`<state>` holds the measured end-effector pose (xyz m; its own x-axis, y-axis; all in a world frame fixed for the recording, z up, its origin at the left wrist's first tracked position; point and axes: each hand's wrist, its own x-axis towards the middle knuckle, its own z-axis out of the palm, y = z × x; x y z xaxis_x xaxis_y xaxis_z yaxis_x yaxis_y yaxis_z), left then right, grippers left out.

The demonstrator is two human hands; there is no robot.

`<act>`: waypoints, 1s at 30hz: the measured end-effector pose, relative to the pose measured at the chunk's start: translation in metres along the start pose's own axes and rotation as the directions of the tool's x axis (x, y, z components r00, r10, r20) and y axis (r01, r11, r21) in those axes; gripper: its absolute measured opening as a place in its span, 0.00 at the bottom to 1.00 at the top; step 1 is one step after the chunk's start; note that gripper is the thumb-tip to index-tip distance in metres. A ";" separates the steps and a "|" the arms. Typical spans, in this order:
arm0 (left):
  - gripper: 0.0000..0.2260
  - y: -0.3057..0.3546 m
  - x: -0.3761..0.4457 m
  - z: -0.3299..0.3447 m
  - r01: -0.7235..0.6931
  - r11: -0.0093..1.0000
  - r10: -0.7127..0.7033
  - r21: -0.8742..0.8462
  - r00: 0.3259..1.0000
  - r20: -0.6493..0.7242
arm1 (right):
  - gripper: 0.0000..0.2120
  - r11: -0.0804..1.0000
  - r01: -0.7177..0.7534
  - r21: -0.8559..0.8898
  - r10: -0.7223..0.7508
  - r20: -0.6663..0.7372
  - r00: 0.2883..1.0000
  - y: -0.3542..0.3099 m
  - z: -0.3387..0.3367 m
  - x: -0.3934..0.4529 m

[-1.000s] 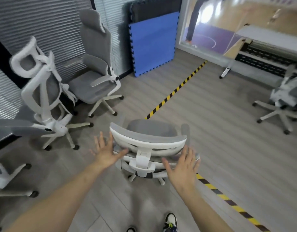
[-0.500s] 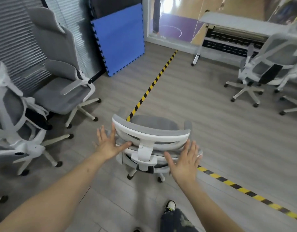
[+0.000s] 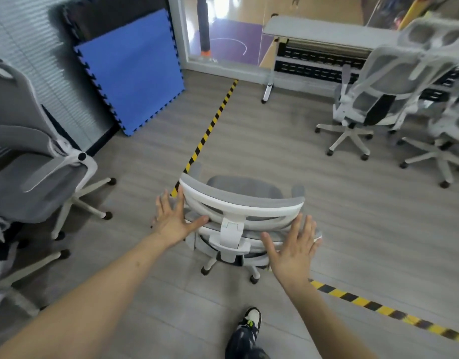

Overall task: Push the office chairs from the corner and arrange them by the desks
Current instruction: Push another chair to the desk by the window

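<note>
While spread fingers press the chair, striped tape crosses grey floor.

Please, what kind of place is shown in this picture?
Probably an office or workroom beside an indoor sports court. Grey mesh swivel chairs with white frames stand by a long grey desk, yellow-black hazard tape marks the floor, and glass shows a purple court floor.

Two bare forearms with no sleeves, left hand and right hand without gloves, a pale ring-like band showed on a right finger, dark patterned trouser leg, white-and-black sneaker with a green accent
</note>
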<state>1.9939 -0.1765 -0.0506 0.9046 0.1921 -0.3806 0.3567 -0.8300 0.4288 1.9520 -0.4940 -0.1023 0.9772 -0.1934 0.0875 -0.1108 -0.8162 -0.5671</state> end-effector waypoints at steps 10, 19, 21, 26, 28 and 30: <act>0.63 0.127 0.128 -0.009 -0.037 0.996 0.030 0.081 0.996 0.080 | 0.51 0.999 -0.049 -0.015 0.050 0.101 0.994 0.040 -0.021 0.174; 0.64 0.206 0.267 -0.023 -0.056 0.996 0.050 0.064 0.994 0.094 | 0.50 0.999 -0.052 -0.002 0.052 0.067 0.996 0.054 -0.013 0.324; 0.64 0.227 0.302 -0.028 -0.060 0.996 0.053 0.063 0.993 0.102 | 0.51 0.998 -0.062 0.000 0.062 0.042 0.997 0.056 -0.009 0.361; 0.61 0.281 0.390 -0.047 -0.086 0.996 0.083 0.026 0.990 0.115 | 0.52 0.992 -0.107 -0.071 0.114 0.097 0.989 0.056 -0.003 0.466; 0.60 0.300 0.426 -0.055 -0.091 0.995 0.087 0.028 0.989 0.123 | 0.52 0.984 -0.142 -0.104 0.156 0.143 0.977 0.053 -0.003 0.507; 0.59 0.319 0.461 -0.066 -0.101 0.993 0.093 0.054 0.987 0.133 | 0.53 0.979 -0.160 -0.124 0.181 0.175 0.968 0.050 -0.002 0.547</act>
<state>2.5402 -0.3180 -0.0351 0.8948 0.0429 -0.4444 0.2504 -0.8724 0.4199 2.4809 -0.6421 -0.0811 0.9575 -0.2396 -0.1608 -0.2877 -0.8359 -0.4674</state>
